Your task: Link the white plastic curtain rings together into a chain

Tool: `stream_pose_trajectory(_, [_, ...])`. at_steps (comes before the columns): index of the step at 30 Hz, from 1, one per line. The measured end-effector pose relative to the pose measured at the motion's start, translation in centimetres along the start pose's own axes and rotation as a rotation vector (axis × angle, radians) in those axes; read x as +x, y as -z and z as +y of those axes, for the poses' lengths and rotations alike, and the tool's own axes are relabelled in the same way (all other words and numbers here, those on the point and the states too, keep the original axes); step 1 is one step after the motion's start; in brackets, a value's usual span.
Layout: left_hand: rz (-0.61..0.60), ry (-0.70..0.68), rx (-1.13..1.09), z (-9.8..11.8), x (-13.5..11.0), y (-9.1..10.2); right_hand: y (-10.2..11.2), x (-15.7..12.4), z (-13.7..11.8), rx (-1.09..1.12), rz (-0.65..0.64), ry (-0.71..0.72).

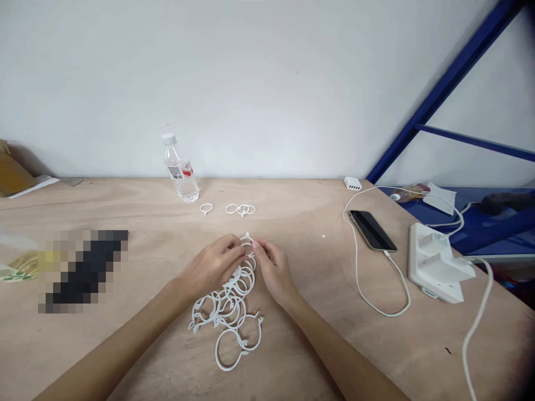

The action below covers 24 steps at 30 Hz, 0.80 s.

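Note:
Both of my hands meet over the middle of the table around one white plastic ring [247,235], whose small knob points away from me. My left hand [218,257] grips the ring's left side with bent fingers. On its right side, the thumb and fingers of my right hand [271,264] pinch it. Just below my hands lies a pile of similar white rings [229,303], several of them overlapping; some nearest me stand unclasped with a gap. Farther back a single ring [206,209] lies apart, beside a small group of rings [241,209] that touch or overlap.
A clear water bottle [180,170] stands at the back left. To the right are a phone [373,230] on a looped white cable [356,267], a white power strip [437,262] and a small white box [353,183]. A pixelated dark object [86,270] lies left.

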<state>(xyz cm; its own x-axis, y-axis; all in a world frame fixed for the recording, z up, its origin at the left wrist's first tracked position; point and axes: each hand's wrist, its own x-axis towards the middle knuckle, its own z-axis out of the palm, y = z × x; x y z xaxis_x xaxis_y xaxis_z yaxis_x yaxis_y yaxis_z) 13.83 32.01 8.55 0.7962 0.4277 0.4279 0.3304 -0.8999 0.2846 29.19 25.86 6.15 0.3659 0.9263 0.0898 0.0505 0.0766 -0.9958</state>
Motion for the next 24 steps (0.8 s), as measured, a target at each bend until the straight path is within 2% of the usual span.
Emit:
stream_pose_trajectory(3, [0.046,-0.030,-0.063,1.1,-0.3,-0.2,0.0,0.0,-0.4,0.179,-0.085,-0.107])
stream_pose_trajectory(7, [0.176,0.184,-0.121,1.4,0.0,0.1,0.1,-0.2,-0.8,0.269,-0.149,-0.139])
stream_pose_trajectory(8, [0.161,0.240,-0.105,1.4,0.2,0.3,0.2,-0.2,-0.8,0.273,-0.159,-0.139])
stream_pose_trajectory(10, [0.050,0.321,-0.070,1.4,0.7,0.9,0.2,-0.3,-0.8,0.265,-0.165,-0.141])
stream_pose_trajectory(13, [-0.158,0.370,-0.030,1.4,1.5,1.6,0.0,-0.3,-0.7,0.242,-0.177,-0.143])
stream_pose_trajectory(15, [-0.235,0.386,0.022,1.4,1.8,1.8,-0.2,-0.5,-0.6,0.256,-0.207,-0.150])
stream_pose_trajectory(19, [-0.257,0.389,0.084,1.6,2.1,1.7,-0.6,-0.9,-0.8,0.303,-0.298,-0.200])
stream_pose_trajectory(22, [-0.230,0.437,-0.115,1.6,2.1,1.3,-0.6,-1.2,-1.2,0.274,-0.318,-0.157])
stream_pose_trajectory(24, [-0.177,0.543,-0.283,1.3,2.2,0.9,-0.5,-1.3,-1.5,0.223,-0.304,-0.060])
